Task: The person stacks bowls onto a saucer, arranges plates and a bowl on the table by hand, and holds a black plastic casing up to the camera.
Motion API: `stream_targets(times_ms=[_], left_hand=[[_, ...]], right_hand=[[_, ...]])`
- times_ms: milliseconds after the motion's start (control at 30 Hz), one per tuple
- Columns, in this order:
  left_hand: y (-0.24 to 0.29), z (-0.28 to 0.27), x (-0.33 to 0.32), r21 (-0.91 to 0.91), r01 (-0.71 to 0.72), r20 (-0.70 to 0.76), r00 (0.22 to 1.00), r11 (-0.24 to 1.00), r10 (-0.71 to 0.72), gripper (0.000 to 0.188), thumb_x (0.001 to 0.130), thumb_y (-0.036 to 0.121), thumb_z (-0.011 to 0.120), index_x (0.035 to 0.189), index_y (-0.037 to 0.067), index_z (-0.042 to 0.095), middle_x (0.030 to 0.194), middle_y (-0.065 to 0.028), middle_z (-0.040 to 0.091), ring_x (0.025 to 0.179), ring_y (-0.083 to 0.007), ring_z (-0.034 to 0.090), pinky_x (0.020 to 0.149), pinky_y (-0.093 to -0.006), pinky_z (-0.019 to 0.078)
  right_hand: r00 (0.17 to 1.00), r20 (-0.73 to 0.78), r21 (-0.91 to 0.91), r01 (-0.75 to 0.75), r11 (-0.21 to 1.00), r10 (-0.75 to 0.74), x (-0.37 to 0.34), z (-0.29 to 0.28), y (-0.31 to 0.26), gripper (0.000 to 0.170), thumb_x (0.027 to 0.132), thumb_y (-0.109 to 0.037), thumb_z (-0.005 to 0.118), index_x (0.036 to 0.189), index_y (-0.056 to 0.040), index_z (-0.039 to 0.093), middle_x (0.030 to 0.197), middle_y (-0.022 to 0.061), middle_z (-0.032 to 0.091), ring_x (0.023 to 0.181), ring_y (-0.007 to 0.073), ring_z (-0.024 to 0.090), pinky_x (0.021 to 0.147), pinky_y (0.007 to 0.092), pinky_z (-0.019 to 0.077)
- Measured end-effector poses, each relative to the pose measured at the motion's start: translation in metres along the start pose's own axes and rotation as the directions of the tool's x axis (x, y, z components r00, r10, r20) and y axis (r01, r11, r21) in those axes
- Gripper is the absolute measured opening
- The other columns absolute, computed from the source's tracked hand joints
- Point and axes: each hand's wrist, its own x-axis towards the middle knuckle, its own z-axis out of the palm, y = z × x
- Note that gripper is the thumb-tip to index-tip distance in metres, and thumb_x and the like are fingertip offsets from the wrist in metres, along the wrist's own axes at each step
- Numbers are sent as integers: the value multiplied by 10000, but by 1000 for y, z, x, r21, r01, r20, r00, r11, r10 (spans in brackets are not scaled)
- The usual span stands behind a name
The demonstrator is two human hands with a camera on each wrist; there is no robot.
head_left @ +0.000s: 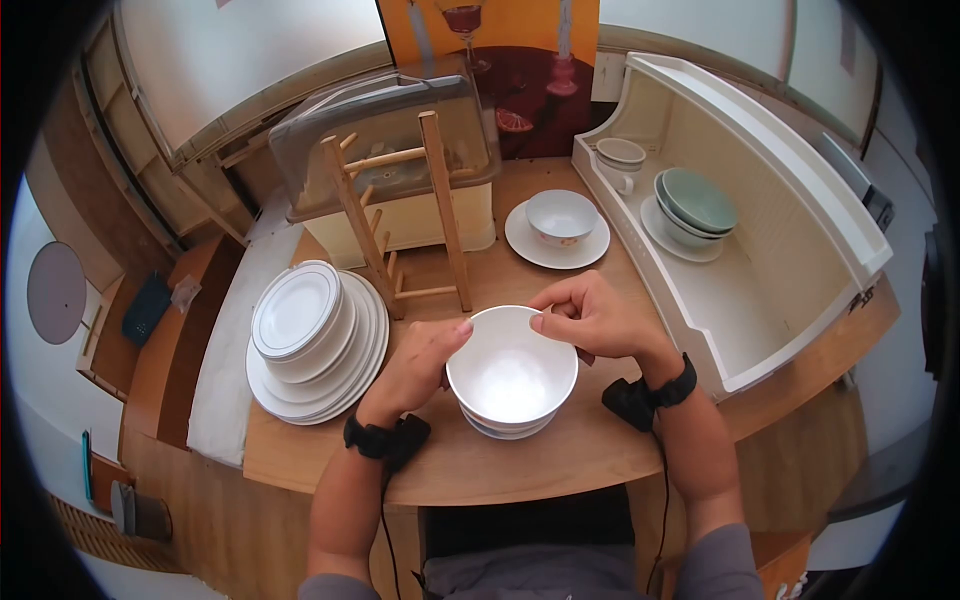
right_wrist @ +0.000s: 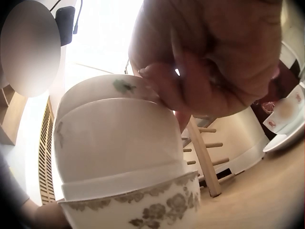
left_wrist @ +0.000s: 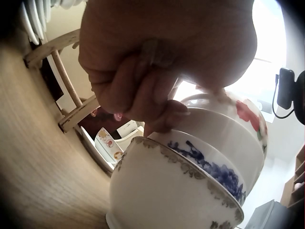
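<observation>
Both hands on the top bowl (head_left: 512, 365), front middle of bench (head_left: 460, 470). Left hand (head_left: 422, 360): grip pinching left side of rim, thumb on top, fingers curled outside. Right hand (head_left: 600, 318): grip pinching far right rim, thumb at the inner edge, fingers folded outside. Left wrist view is dark, so fingertips possibly touch a lower bowl too. Top bowl white inside, red flower and green leaf outside, sits on a bowl stack; blue-flower bowl (left_wrist: 209, 164) in the middle, grey-flower bowl (left_wrist: 167, 181) at the bottom. Plate stack (head_left: 300, 310) left of left hand, wooden rack (head_left: 390, 158) beyond, before lidded bin (head_left: 480, 215). Floral bowl (head_left: 562, 215) on a plate (head_left: 535, 252) past right hand. Cream case (head_left: 790, 250) at right holds mug (head_left: 620, 152) and green bowl (head_left: 700, 200) stacked on other bowls
</observation>
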Motion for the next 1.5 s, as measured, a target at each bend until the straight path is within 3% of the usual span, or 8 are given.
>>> stream_targets(times_ms=[300, 367, 733, 1100, 1167, 1233, 1500], left_hand=[[5, 0, -2, -23, 16, 14, 1000, 1000, -16, 480, 992, 401, 447, 809, -8, 620, 603, -17, 522, 529, -94, 452, 476, -254, 359], [5, 0, -2, -19, 25, 18, 1000, 1000, -24, 479, 992, 400, 447, 812, -8, 622, 602, -15, 523, 526, -92, 450, 474, -253, 356], [10, -1, -3, -2, 48, 32, 998, 999, -48, 485, 995, 401, 448, 799, -11, 611, 593, -27, 525, 517, -99, 458, 472, -255, 364], [2, -1, 0, 19, 4, 5, 1000, 1000, -4, 486, 1010, 381, 427, 800, -18, 608, 608, -30, 541, 538, -92, 466, 477, -260, 366], [3, -1, -1, 22, -17, 1, 1000, 1000, 17, 490, 1012, 382, 425, 796, -19, 608, 610, -31, 543, 539, -95, 469, 476, -262, 365], [10, -1, -4, 32, 55, 12, 998, 998, -55, 531, 1021, 415, 396, 758, -4, 590, 586, -26, 520, 522, -104, 452, 468, -270, 351], [9, 0, -4, 21, 89, -16, 996, 996, -88, 651, 1037, 498, 256, 700, 36, 565, 512, -3, 444, 464, -105, 390, 452, -272, 304]], right_hand=[[1000, 7, 23, 22, 999, -22, 2, 0, 4, 299, 894, -208, 651, 1048, 48, 674, 604, 22, 618, 396, 68, 515, 358, 211, 382], [999, -14, 25, 36, 999, -36, 2, 2, 3, 298, 890, -198, 649, 1023, 68, 669, 542, 11, 568, 388, 62, 469, 362, 232, 346], [999, -35, 38, -12, 999, 13, -1, 2, -2, 275, 896, -184, 636, 983, 72, 690, 577, 24, 589, 407, 76, 510, 378, 227, 382], [999, -22, 42, 35, 998, -35, -1, 1, 0, 259, 909, -157, 614, 1027, 58, 697, 623, 29, 633, 409, 65, 531, 373, 209, 412], [999, -27, 60, 39, 997, -37, -2, 2, -2, 264, 916, -165, 620, 977, 83, 686, 587, 9, 583, 411, 74, 513, 377, 228, 395], [999, -23, 54, 40, 998, -39, -1, 2, -1, 265, 919, -164, 616, 979, 84, 686, 590, 9, 584, 413, 74, 516, 376, 228, 398], [999, -16, 52, 39, 998, -38, -2, 1, -1, 260, 929, -152, 603, 995, 86, 687, 595, 12, 592, 416, 73, 526, 376, 226, 409]])
